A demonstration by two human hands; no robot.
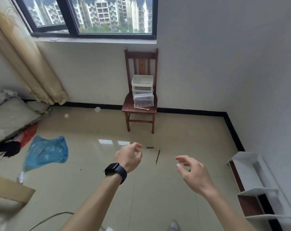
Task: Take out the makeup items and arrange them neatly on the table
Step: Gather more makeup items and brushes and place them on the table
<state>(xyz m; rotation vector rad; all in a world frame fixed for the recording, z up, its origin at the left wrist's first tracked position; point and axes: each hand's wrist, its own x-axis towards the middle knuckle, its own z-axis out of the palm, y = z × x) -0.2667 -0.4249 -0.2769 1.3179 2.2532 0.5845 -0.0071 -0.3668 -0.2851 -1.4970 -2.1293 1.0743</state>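
Makeup items, loose: one short dark stick with a pale tip (149,147), beside the fingertips of the left hand (128,158); one thin dark pencil-like stick (157,156), just to its right, between the two hands. Whether either lies on the glossy beige tiled floor (183,130) or hangs in the air cannot be told.

One pale wooden-handled brush (142,108) lies on the seat of the brown wooden chair (141,55), in front of a clear plastic drawer organiser (142,90) standing there, well apart from the hands.

Grip, left hand, black smartwatch (115,172) on the wrist: fingers curled; whether they pinch the pale-tipped stick or are merely near it cannot be told.

Grip, right hand (191,170): fingers spread and relaxed, holding nothing.

Step, as judged: gathering stray items, early in the task. Nothing is arranged and no table is in view.

Next move calls for a fine fingertip pinch on each thin stick, then a surface on which to line them up.
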